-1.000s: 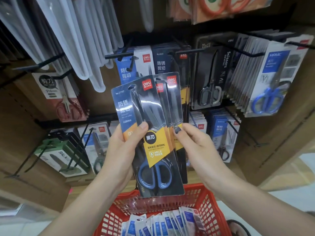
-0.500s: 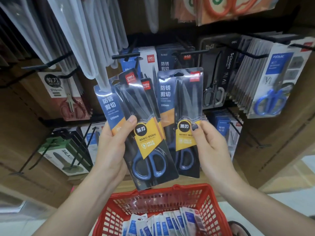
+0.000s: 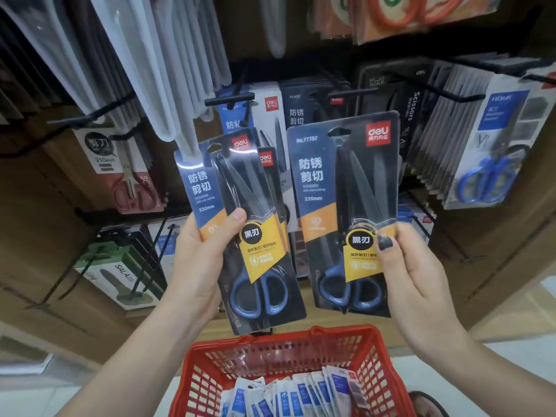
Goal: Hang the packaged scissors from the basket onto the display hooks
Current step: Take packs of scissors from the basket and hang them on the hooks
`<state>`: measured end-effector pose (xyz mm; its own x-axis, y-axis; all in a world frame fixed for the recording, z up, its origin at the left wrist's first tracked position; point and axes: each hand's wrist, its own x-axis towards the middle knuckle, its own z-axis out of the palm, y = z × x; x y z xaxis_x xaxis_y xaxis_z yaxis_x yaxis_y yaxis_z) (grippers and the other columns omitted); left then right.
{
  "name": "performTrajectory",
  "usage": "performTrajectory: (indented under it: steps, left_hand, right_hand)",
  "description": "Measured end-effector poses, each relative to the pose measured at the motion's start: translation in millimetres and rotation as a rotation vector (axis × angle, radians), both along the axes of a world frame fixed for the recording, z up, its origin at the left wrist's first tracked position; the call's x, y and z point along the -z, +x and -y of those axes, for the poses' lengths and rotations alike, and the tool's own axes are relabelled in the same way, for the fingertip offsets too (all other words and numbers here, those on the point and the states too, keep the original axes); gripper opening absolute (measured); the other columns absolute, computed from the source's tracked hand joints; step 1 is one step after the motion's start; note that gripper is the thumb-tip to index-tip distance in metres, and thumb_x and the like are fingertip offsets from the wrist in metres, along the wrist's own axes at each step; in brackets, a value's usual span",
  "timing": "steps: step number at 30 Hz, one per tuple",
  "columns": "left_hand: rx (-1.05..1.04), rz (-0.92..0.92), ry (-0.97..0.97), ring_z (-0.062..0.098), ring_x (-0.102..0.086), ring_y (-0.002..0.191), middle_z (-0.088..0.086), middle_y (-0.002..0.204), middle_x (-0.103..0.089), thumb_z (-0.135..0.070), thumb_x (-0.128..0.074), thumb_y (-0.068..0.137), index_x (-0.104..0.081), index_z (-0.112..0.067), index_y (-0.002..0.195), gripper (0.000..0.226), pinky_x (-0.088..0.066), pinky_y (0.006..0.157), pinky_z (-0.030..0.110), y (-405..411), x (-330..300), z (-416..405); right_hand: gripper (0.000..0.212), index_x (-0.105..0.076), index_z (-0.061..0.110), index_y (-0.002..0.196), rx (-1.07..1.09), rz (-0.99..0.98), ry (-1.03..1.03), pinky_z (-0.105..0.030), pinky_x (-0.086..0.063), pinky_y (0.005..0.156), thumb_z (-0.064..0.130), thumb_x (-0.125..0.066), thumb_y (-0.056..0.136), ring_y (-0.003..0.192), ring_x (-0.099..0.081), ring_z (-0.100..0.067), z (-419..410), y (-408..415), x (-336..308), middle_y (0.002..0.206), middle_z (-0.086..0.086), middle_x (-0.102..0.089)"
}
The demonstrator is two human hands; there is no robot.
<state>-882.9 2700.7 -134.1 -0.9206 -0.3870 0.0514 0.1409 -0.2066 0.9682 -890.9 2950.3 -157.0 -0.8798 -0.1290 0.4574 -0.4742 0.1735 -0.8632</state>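
Note:
My right hand (image 3: 412, 275) pinches one packaged pair of black-bladed, blue-handled scissors (image 3: 343, 188) by its right edge, held upright in front of the display. A black display hook (image 3: 352, 93) sticks out just above that pack's hang hole. My left hand (image 3: 198, 260) grips a small stack of the same scissor packs (image 3: 240, 236), tilted left, thumb across the front one. Below both hands stands the red basket (image 3: 285, 350) with several white-and-blue packs in it.
Another black hook (image 3: 230, 99) juts out above the left stack. Packs of blue-handled scissors (image 3: 487, 155) hang at the right, red-handled scissors (image 3: 126, 176) at the left, clear plastic sleeves (image 3: 156, 70) overhead. Green boxes (image 3: 120, 272) sit on the lower left hooks.
My right hand has drawn one pack off the stack and carried it right and upward toward the hook. My left hand has shifted the remaining packs to the left.

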Motion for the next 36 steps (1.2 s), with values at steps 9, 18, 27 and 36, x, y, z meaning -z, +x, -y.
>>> performTrajectory:
  steps: [9, 18, 27, 36]
  left_hand:
    - [0.005, 0.001, -0.014, 0.017, -0.08, 0.088, 0.004, 0.102, -0.082, -0.034, -0.082, 0.071, -0.071, -0.02, 0.114, 0.046, -0.061, 0.066, 0.025, -1.9, 0.2, -5.6]
    - [-0.002, -0.004, -0.001, 0.017, -0.08, 0.091, 0.003, 0.105, -0.082, -0.033, -0.082, 0.074, -0.075, -0.025, 0.11, 0.037, -0.062, 0.07, 0.025, -0.6, 0.0, -3.8]
    - [0.056, 0.015, 0.003, 0.019, -0.08, 0.092, 0.005, 0.107, -0.082, -0.031, -0.083, 0.079, -0.07, -0.018, 0.12, 0.044, -0.062, 0.069, 0.025, -0.4, 4.9, -14.8]
    - [0.099, 0.008, 0.056, 0.024, -0.079, 0.094, 0.012, 0.11, -0.08, -0.031, -0.081, 0.08, -0.071, -0.017, 0.119, 0.042, -0.062, 0.072, 0.028, 1.0, 7.1, -22.2]
  right_hand:
    - [0.034, -0.063, 0.015, 0.098, -0.014, 0.109, -0.08, -0.034, -0.047, 0.066, 0.038, -0.042, 0.11, 0.082, -0.058, -0.035, 6.3, -23.9, -6.9, 0.088, -0.014, -0.064]
    - [0.03, -0.065, 0.017, 0.102, 0.083, 0.219, -0.151, -0.041, -0.045, 0.076, 0.043, -0.049, 0.098, 0.081, -0.057, -0.029, 27.7, -88.3, -13.1, 0.105, -0.03, -0.062]
    - [0.021, -0.053, 0.025, 0.119, 0.262, 0.291, -0.058, -0.02, -0.049, 0.086, 0.036, -0.06, 0.103, 0.103, -0.061, -0.011, 36.7, -111.5, -8.9, 0.111, 0.005, -0.062]
    - [0.026, -0.071, 0.023, 0.106, -0.376, 0.577, -0.15, -0.038, -0.063, 0.087, 0.044, -0.055, 0.103, 0.097, -0.077, -0.02, 38.3, -42.4, -19.7, 0.102, -0.002, -0.08]
